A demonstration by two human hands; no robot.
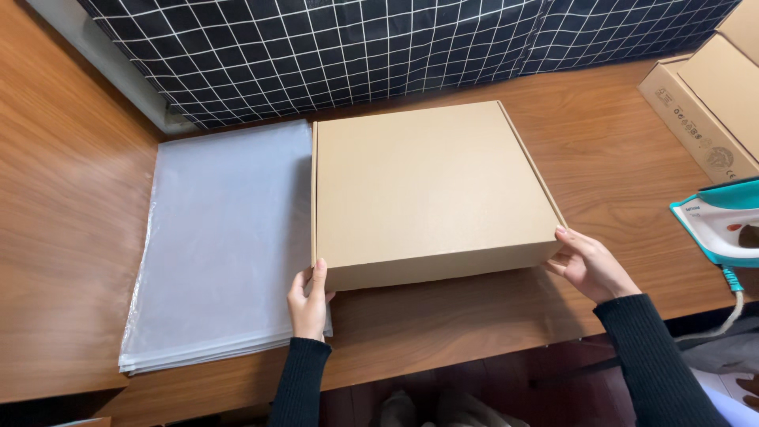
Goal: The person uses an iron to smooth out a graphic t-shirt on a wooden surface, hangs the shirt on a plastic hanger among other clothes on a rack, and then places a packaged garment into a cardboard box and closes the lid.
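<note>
A closed flat brown cardboard box [427, 190] lies on the wooden table [71, 237], in the middle of the head view. My left hand [308, 300] grips its near left corner, thumb up against the front wall. At the near right corner, my right hand [589, 265] holds the box with fingers touching the side. Both arms wear black sleeves. Next to the box on the left lies a stack of clear plastic bags [221, 245], its edge under my left hand.
A black fabric with a white grid [379, 47] hangs along the back of the table. Stacked brown cardboard boxes [711, 103] sit at the far right. A teal and white iron [723, 221] with a cord rests at the right edge.
</note>
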